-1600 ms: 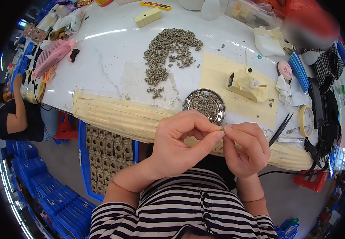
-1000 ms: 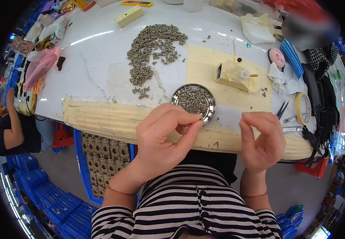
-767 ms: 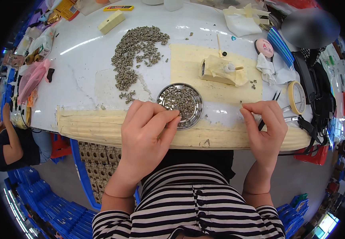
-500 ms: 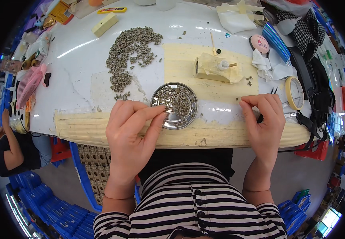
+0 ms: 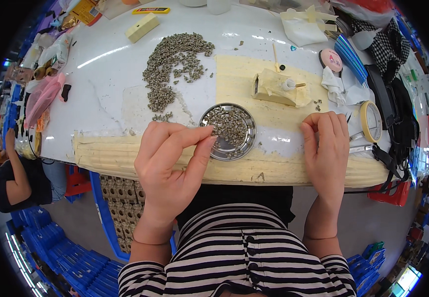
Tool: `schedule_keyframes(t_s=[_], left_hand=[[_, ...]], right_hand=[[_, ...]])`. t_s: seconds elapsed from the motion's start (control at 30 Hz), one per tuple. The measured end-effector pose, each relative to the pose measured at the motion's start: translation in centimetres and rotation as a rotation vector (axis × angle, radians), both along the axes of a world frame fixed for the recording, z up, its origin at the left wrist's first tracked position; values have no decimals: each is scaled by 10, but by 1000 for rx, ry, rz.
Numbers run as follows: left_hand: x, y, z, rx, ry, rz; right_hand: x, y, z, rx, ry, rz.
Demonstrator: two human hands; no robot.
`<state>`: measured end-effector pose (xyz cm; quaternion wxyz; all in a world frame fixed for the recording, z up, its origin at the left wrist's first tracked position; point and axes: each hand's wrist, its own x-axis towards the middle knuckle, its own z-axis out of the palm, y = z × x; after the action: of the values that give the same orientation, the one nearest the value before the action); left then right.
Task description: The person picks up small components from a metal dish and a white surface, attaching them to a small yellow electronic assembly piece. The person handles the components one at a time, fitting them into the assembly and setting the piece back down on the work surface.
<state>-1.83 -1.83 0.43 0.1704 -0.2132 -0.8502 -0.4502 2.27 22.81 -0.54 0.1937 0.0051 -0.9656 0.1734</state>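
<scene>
My left hand [image 5: 172,166] hovers at the left side of a round metal dish [image 5: 252,143], thumb and forefinger pinched over its rim. Whatever sits between those fingertips is too small to make out. Small metal parts [image 5: 230,123] lie scattered inside the dish. To its right, my right hand [image 5: 327,146] is over the table's near edge, fingers curled down and close to the thumb; their tips hide anything held. Dark pointed tips [image 5: 348,118] and a silver tool [image 5: 360,149] show beside this hand, partly covered by it. A big heap of similar parts [image 5: 161,74] spreads beyond the dish.
A tape-wrapped block [image 5: 274,89] carries a small pot [image 5: 288,84] and a stick. A masking tape roll [image 5: 368,122], pink round case [image 5: 330,60] and black bag [image 5: 383,94] stand right. A pink mesh item [image 5: 42,101] lies left. Another person [image 5: 19,178] sits far left.
The whole view has shifted slightly, moving the table things rightward. My left hand stays pinched by the dish. My right fingers have curled further down, and a speck near their tips no longer shows.
</scene>
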Motion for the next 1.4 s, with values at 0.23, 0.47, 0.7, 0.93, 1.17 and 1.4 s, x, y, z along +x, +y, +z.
schedule_keyframes(t_s=[0.23,0.47,0.7,0.93,1.17,1.4], left_hand=[[-65,-6,5,-258,117,-95],[-119,-1,8,-397,132,-187],[-123,0,1,-377,79,-216],[-122,3,-2,-344,65,-248],[-107,6,2,-260,189,-299],[-66,18,13,-229,210,-363]], right_hand=[[8,-4,2,-12,-48,29],[8,-4,-8,-103,40,54],[10,-2,-12,-133,130,87],[9,-4,-10,-123,72,112],[11,-3,-14,-205,114,120],[14,-6,-13,-300,166,53]])
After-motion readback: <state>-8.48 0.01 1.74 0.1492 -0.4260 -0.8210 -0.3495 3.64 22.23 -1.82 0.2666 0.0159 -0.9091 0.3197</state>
